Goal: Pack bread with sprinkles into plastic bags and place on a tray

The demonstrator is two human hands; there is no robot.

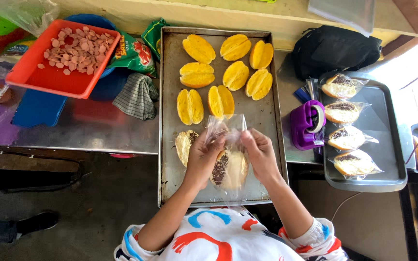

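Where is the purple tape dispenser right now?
The purple tape dispenser sits right of centre in the head view, between the big baking tray and the grey tray of bagged buns.

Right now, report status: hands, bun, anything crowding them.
Left hand and right hand both gripping clear bag. Filled bun inside bag. Another filled bun beside left hand on baking tray.

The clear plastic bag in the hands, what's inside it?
Inside the clear plastic bag, held by the left hand and right hand, sits a split bun with dark sprinkles down its middle. The fingers cover the bun's edges.
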